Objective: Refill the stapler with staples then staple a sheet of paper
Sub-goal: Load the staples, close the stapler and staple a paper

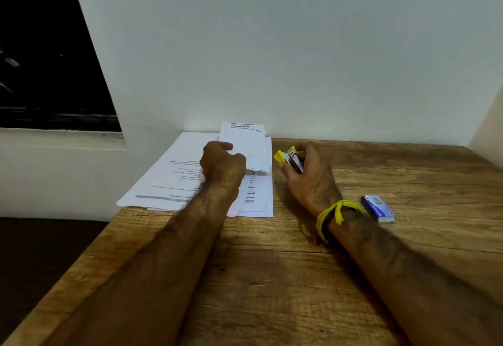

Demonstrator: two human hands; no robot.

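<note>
Right now the wooden desk is carrying everything, pushed up against a pale wall with a dark window off to the left. Lying across the desk's far left corner is a loose stack of printed papers, its left edge hanging slightly past the desk's side.

The person's left hand is sitting on that stack, its grip closed on one printed sheet pinched between thumb and fingers, so the sheet's far end is curling up toward the wall.

Just beside the papers, the right hand is holding a small yellow and metal stapler, fingers wrapped around its body, with the yellow end pointing toward the lifted sheet and standing just apart from it. Whether the stapler is resting on the desk I cannot tell. A yellow thread band is circling the right wrist.

Near that wrist, on the right, a small blue staple box is lying flat on the wood.
</note>
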